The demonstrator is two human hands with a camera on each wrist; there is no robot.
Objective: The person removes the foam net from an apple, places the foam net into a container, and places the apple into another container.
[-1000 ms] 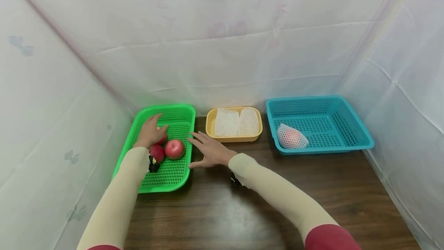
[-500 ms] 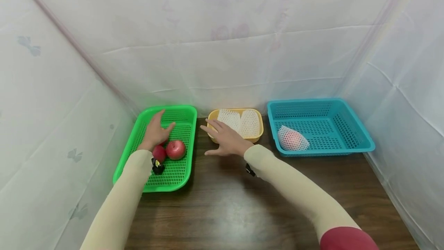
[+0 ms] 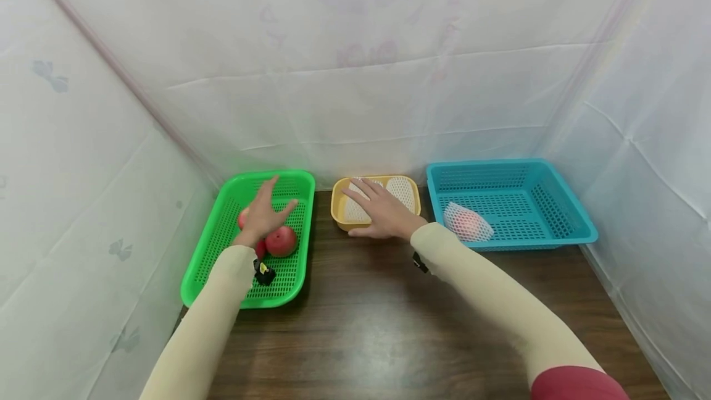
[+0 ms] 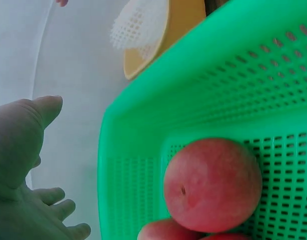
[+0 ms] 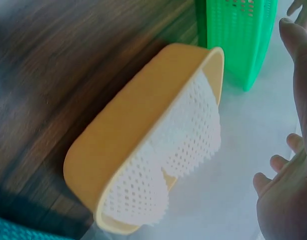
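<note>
My left hand (image 3: 264, 217) hovers above the green basket (image 3: 303, 264), fingers spread and thumb apart, holding nothing. Below it lie red apples; one apple (image 3: 281, 242) shows fully, the others are partly hidden by the hand. In the left wrist view the nearest apple (image 4: 212, 185) sits against others on the slotted basket floor. Over the small yellow tray (image 5: 128, 105) my right hand (image 3: 387, 211) is stretched out with spread fingers, gripping nothing. Two groups of white foam fruit nets are in that tray: a left net (image 5: 196, 120), partly behind the hand, and a right net (image 5: 136, 190).
To the right stands a blue basket (image 3: 566, 241) with a net-wrapped fruit (image 3: 468, 222) in its near left corner. The dark wooden table (image 3: 355, 326) extends in front. White sheeting (image 3: 355, 104) encloses the back and both sides.
My right hand has moved right and away from me, from the green basket's edge to over the yellow tray. My left hand has shifted slightly right above the apples.
</note>
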